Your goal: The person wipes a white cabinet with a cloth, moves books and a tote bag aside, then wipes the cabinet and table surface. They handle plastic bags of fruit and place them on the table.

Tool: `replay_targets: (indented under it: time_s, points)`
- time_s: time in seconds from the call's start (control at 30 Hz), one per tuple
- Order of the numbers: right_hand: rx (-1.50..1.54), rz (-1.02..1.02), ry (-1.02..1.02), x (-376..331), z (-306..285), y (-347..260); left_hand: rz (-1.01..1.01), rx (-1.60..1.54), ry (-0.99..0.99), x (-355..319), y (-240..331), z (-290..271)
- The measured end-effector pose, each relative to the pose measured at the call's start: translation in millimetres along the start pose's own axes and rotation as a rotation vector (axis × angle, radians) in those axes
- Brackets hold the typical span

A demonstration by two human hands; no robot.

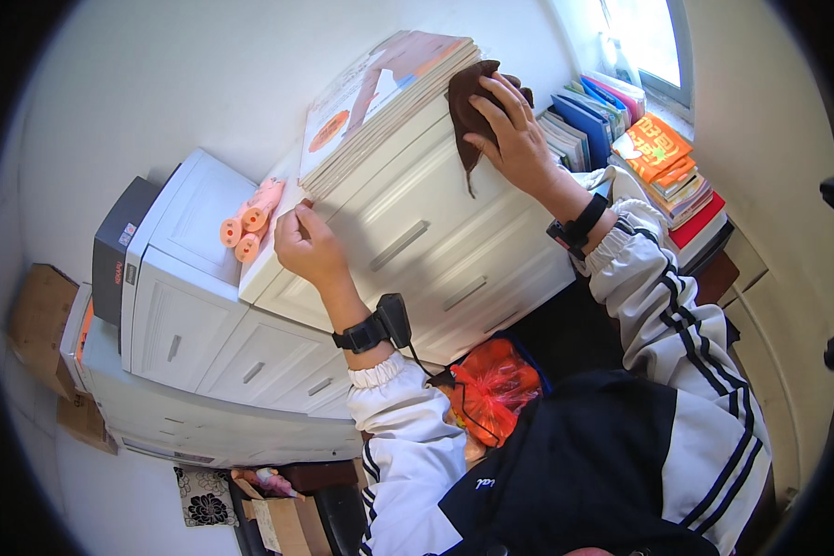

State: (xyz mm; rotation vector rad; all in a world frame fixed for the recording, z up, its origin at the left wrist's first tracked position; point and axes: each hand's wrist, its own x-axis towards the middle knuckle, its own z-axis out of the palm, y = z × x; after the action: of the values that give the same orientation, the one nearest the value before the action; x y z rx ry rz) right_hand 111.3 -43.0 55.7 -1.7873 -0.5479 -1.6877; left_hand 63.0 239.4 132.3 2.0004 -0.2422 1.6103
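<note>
My right hand [519, 139] presses a dark brown cloth [470, 116] against the right end of a stack of large flat printed boards [380, 93]. The cloth's thin corner dangles over the drawer front below. My left hand [308, 243] is closed at the near left corner of the stack. A small reddish-brown bit pokes out above its fingertips, too little to name. Under the stack stands a white drawer cabinet [417, 222] with long handles. Pink pig-faced toys [252, 221] lie on its left end, beside my left hand.
Further left are a smaller white cabinet [190, 208], a black box-shaped device [120, 246] and cardboard boxes [42, 320]. Folders [588, 120] and piled books with an orange packet [656, 148] stand right, below a window [653, 42]. A red plastic bag [496, 389] sits close to my body.
</note>
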Motion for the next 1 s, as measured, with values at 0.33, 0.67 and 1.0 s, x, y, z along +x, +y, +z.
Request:
replay_targets:
  time_s: [0.33,0.67,1.0]
  points:
    - [-0.041,0.043,-0.085,-102.4,-9.8,13.5,-0.049,0.0,-0.056,1.5,0.1,-2.2]
    - [0.31,0.423,-0.239,-171.0,-41.6,-9.7,-0.008,-0.003,-0.009,2.5,-1.6,-0.6]
    - [-0.028,0.188,0.072,-15.8,9.9,-18.8,0.063,0.021,-0.049,3.9,1.5,-5.7]
